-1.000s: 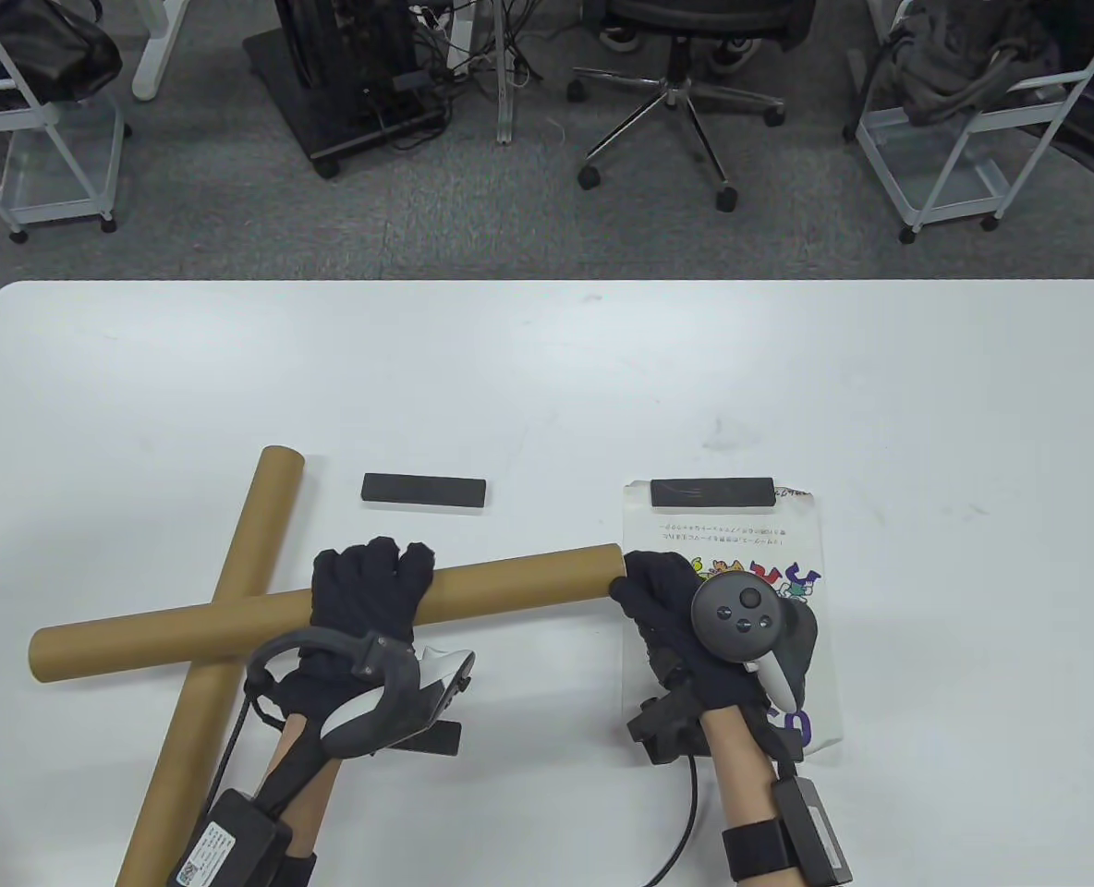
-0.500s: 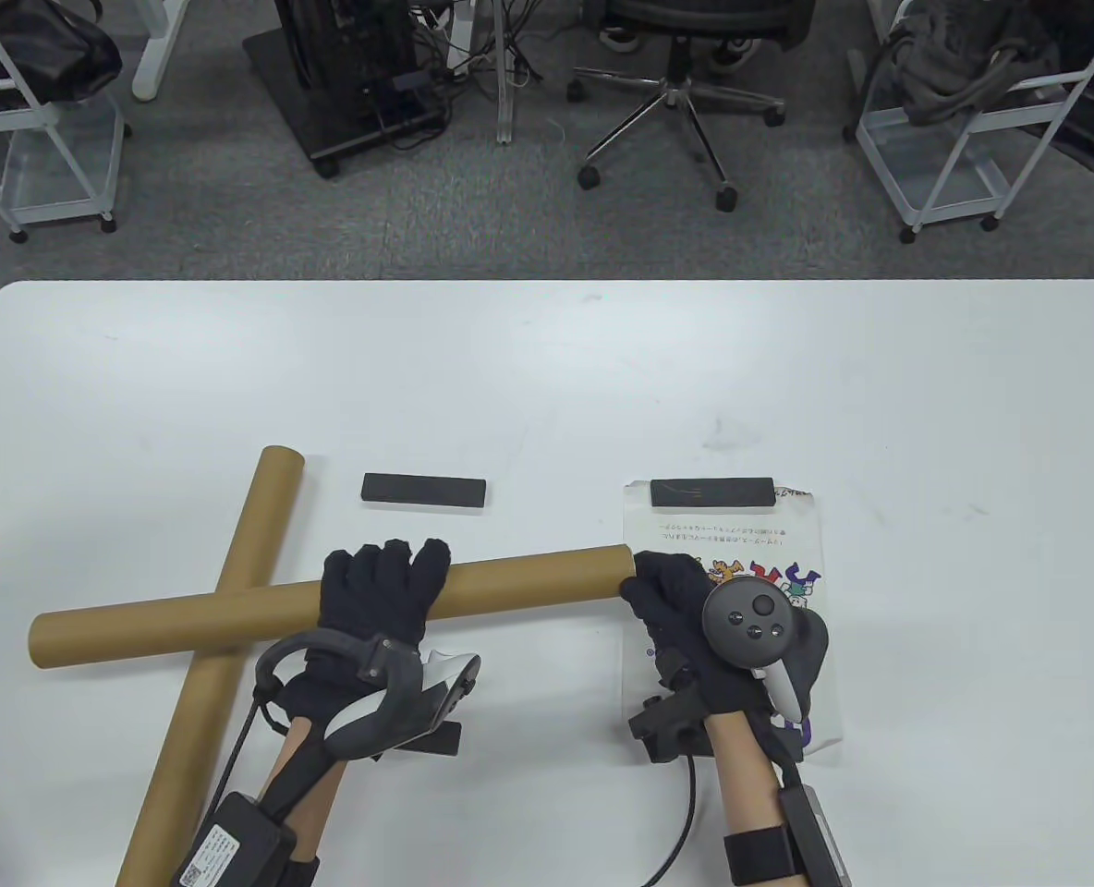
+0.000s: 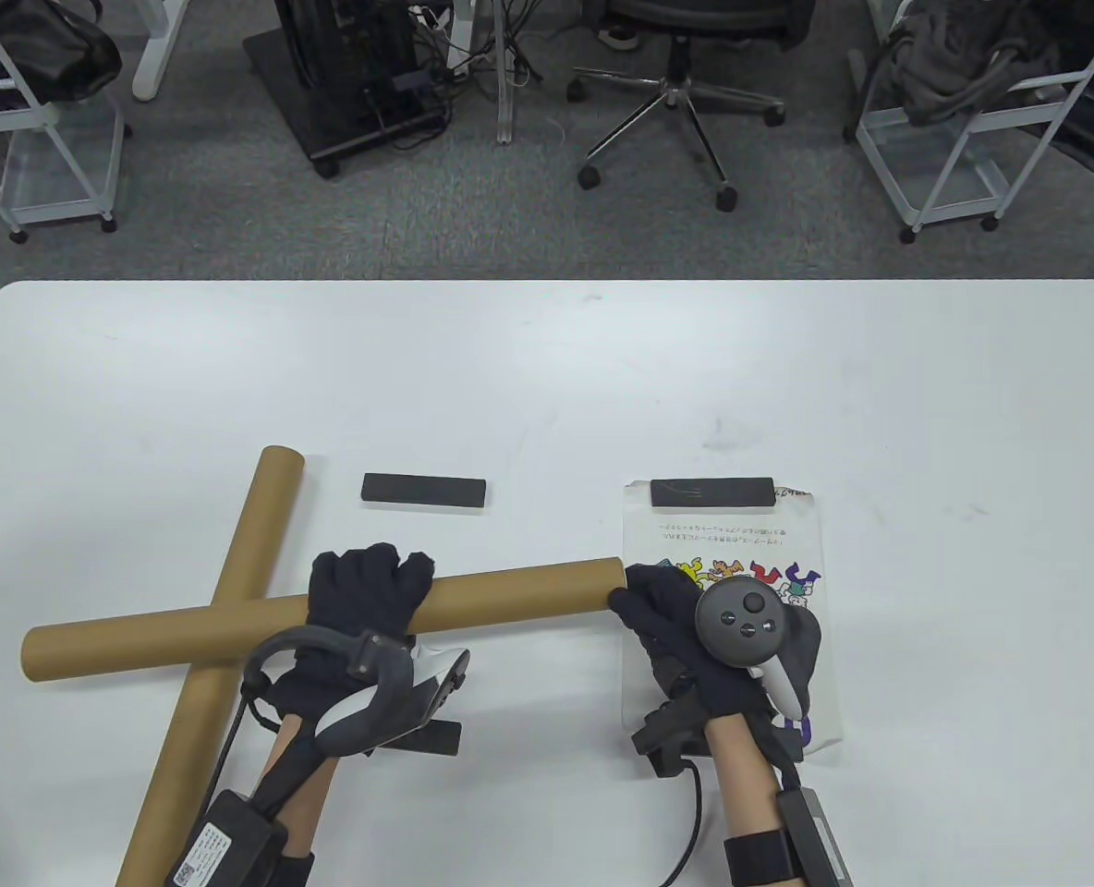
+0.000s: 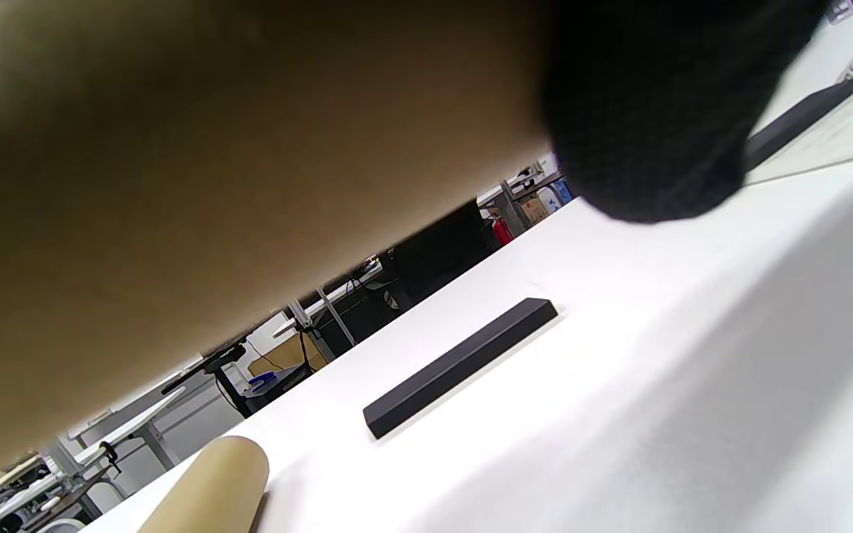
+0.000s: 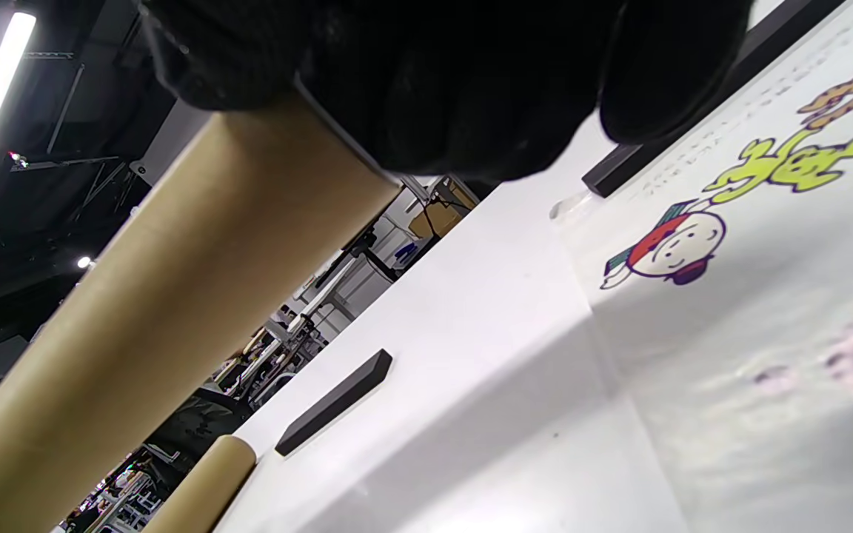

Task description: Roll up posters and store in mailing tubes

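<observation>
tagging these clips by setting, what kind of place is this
Most likely an office or lab workspace. A white table stands on grey carpet, with a wheeled office chair behind it, a dark equipment stand trailing cables, and white wire carts at the sides.

I work at a white table [image 3: 547,370] with rounded far corners. Lying straight on it is a long cardboard tube [image 3: 210,665], set at a slant from the near edge up toward the far left. To the right of that tube's far end sits a flat black bar [image 3: 424,490]. Further right of the tube lies a poster [image 3: 792,536] with cartoon figures, flat on the surface, and a second black bar [image 3: 712,493] rests on the poster's far edge. Another dark bar [image 3: 436,737] lies right of the tube near the table's front, mostly hidden under my left wrist.
</observation>
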{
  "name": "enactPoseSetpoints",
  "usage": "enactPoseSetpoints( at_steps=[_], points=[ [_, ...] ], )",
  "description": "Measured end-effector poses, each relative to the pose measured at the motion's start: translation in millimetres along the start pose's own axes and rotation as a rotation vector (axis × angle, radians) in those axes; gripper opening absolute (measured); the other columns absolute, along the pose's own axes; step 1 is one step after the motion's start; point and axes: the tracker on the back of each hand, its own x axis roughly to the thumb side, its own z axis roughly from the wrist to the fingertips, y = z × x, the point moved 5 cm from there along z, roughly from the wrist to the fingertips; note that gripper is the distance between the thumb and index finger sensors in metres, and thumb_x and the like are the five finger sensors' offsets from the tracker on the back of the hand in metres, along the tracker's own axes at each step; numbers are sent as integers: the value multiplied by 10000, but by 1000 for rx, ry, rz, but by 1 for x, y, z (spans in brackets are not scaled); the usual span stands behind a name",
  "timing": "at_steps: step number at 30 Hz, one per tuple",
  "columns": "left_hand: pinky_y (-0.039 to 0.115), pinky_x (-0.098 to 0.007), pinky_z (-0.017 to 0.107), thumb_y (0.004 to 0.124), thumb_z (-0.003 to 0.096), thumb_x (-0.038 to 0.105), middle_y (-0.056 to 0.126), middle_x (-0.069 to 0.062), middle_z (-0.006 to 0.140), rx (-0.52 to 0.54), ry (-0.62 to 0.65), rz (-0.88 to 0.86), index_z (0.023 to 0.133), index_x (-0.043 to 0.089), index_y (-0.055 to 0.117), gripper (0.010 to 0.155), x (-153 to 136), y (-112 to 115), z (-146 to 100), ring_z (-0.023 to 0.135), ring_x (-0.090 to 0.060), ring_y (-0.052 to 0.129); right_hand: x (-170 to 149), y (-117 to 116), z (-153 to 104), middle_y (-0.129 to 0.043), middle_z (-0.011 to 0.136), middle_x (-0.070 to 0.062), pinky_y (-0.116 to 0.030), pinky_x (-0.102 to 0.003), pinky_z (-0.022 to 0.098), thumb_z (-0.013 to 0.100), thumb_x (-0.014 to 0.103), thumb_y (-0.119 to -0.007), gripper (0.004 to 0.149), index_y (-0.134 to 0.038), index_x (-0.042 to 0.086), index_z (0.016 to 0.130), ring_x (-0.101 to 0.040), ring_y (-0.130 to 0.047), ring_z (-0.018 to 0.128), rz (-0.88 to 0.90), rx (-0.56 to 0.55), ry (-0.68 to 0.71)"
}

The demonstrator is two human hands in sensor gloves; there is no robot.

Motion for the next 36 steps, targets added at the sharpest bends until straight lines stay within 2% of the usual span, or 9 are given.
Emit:
enactPoseSetpoints(
  at_steps=[3, 8, 13, 19, 23, 36],
  points=[
    [760, -544, 778, 848, 401, 533, 805, 31, 1071, 3, 16, 35, 1114, 302, 518, 819, 4, 2, -1, 930, -235, 948, -3, 2, 1, -876, 822, -136, -664, -686, 633, 504, 335, -735, 397, -796, 162, 855, -364, -907, 636, 9, 23, -37],
    [699, -581, 792, 797, 450, 474, 712, -43, 1127, 19, 19, 13, 1155, 260, 425, 825, 6, 1, -2, 1002, -309, 837, -8, 1, 0, -855, 841, -146, -656, -691, 636, 508, 312, -753, 424, -762, 143, 897, -369, -896, 649, 51, 41, -57],
    [683, -593, 796, 814, 457, 417, 673, -80, 1154, 48, 17, 46, 1173, 217, 396, 852, 6, -4, -3, 1033, -338, 803, -12, 0, -2, -860, 834, -148, -647, -699, 634, 533, 368, -685, 433, -774, 139, 889, -384, -891, 646, 115, 33, -48],
    [736, -540, 786, 851, 407, 490, 739, -4, 1112, 78, 18, 65, 1141, 289, 481, 846, 5, -6, -4, 986, -260, 869, -9, 6, -2, -877, 814, -130, -669, -678, 636, 504, 309, -739, 404, -789, 152, 874, -353, -912, 626, 87, -15, -36],
    [731, -534, 790, 838, 414, 483, 728, 5, 1122, 55, 7, 49, 1143, 309, 462, 839, 2, -1, -3, 998, -259, 862, -14, 4, 0, -892, 801, -119, -698, -657, 625, 494, 311, -767, 403, -800, 156, 865, -337, -926, 609, 140, 20, -37],
    [712, -539, 798, 822, 425, 477, 705, -9, 1133, 53, -7, -12, 1151, 315, 442, 835, 1, 2, -3, 1008, -272, 836, -11, 12, -2, -874, 808, -99, -682, -665, 642, 498, 306, -741, 403, -790, 175, 875, -324, -909, 622, 141, -18, 13]
  ],
)
